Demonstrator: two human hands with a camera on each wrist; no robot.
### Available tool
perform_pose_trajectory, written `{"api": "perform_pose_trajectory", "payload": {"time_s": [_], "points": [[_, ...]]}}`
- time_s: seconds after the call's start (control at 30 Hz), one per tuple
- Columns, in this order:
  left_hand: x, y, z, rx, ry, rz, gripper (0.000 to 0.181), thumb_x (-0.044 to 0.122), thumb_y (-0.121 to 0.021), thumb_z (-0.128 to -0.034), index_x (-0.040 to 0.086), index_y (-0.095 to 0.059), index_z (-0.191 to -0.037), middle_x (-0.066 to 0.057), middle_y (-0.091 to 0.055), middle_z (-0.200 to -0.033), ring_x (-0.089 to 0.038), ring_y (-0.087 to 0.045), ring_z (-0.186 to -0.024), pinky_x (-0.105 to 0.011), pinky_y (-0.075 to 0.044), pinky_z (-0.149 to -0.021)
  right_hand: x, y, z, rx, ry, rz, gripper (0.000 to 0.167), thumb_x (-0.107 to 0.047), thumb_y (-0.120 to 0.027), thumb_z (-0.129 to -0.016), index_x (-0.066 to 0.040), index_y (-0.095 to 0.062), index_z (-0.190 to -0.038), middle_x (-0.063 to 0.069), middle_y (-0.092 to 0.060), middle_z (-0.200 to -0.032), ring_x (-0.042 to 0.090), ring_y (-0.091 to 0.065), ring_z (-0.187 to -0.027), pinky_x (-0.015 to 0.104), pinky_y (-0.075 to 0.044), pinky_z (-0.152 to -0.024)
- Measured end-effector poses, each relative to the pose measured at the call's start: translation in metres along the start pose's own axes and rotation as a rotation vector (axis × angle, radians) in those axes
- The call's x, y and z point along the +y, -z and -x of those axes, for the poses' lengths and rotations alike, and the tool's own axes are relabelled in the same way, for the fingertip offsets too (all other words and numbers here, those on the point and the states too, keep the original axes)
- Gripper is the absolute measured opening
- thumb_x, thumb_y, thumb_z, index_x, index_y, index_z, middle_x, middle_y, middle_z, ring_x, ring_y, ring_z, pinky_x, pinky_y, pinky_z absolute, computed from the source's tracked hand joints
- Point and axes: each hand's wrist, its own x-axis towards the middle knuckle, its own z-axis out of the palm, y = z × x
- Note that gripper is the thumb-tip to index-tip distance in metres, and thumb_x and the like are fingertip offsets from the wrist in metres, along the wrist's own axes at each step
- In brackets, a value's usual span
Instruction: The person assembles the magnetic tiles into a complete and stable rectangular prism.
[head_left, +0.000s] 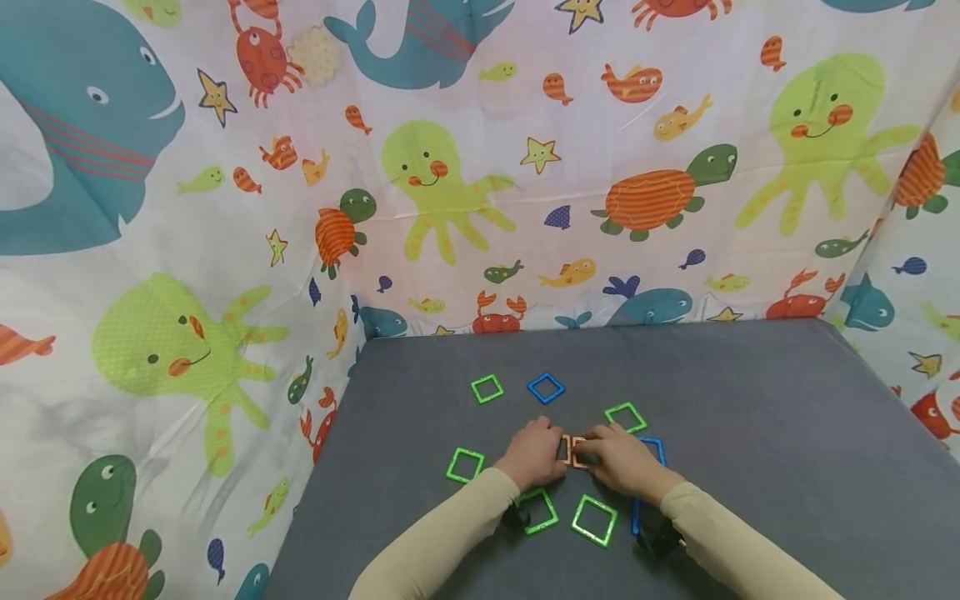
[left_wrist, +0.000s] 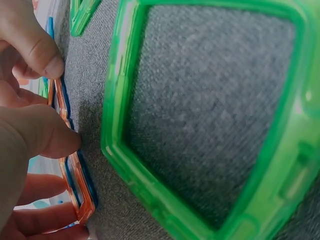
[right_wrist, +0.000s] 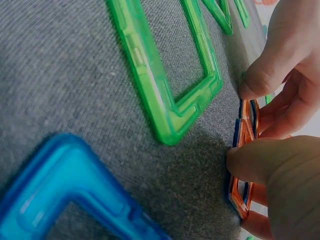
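Observation:
My left hand [head_left: 534, 454] pinches an orange square frame [head_left: 568, 450], thumb on the near face and fingers behind in the left wrist view. Opposite it, my right hand [head_left: 628, 460] grips a second orange square frame [head_left: 575, 455]. The two frames meet edge to edge, standing tilted between the hands. Blue edging [left_wrist: 90, 180] lines the orange in the left wrist view; whether it belongs to separate blue frames I cannot tell. Fingers cover the outer sides of both frames.
Green frames lie near the hands, including one [head_left: 595, 497] in front and one [head_left: 467, 452] at left. Behind are a green frame [head_left: 487, 377] and a blue one [head_left: 546, 377]. Blue frames [head_left: 662, 450] lie partly under the right arm. A patterned cloth [head_left: 465, 275] borders the grey table [head_left: 750, 400].

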Motion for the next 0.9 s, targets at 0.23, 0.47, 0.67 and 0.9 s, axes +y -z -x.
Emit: {"api": "perform_pose_trajectory", "payload": {"time_s": [0.23, 0.47, 0.67, 0.9], "points": [[-0.0003, -0.0009, 0.0021, -0.009, 0.009, 0.018, 0.04, 0.031, -0.074, -0.0879, 0.011, -0.069, -0.122, -0.006, -0.063, -0.11, -0.018, -0.06, -0.092, -0.031, -0.055, -0.077, 0.0008, -0.0007, -0.0001, -0.007, 0.005, -0.009, 0.026, -0.009, -0.08, -0.084, -0.015, -0.079, -0.109, 0.01, -0.071, -0.108, 0.026, -0.062, -0.09, 0.041, -0.055, -0.076], [0.0008, 0.0011, 0.0055, -0.013, 0.016, 0.031, 0.041, 0.034, -0.074, -0.0898, 0.011, -0.069, -0.123, -0.006, -0.063, -0.11, -0.018, -0.06, -0.092, -0.032, -0.056, -0.078, 0.0035, -0.0017, 0.0001, -0.007, 0.015, -0.019, 0.028, -0.007, -0.08, -0.083, -0.016, -0.079, -0.11, 0.011, -0.071, -0.11, 0.026, -0.062, -0.091, 0.042, -0.055, -0.077], [0.0012, 0.0003, 0.0065, -0.013, 0.015, 0.045, 0.038, 0.034, -0.074, -0.0904, 0.011, -0.069, -0.12, -0.005, -0.061, -0.106, -0.017, -0.058, -0.088, -0.031, -0.055, -0.076, 0.0043, -0.0014, 0.0007, -0.002, 0.03, -0.027, 0.027, -0.009, -0.08, -0.084, -0.016, -0.079, -0.111, 0.011, -0.072, -0.111, 0.028, -0.063, -0.093, 0.044, -0.055, -0.079], [0.0009, -0.003, 0.0074, 0.004, 0.016, 0.03, 0.038, 0.035, -0.075, -0.0883, 0.012, -0.069, -0.118, -0.004, -0.06, -0.103, -0.014, -0.057, -0.085, -0.028, -0.054, -0.075, 0.0038, -0.0003, -0.0001, -0.004, 0.034, -0.044, 0.028, -0.009, -0.08, -0.084, -0.015, -0.079, -0.111, 0.012, -0.072, -0.111, 0.029, -0.064, -0.095, 0.045, -0.056, -0.08]]}}
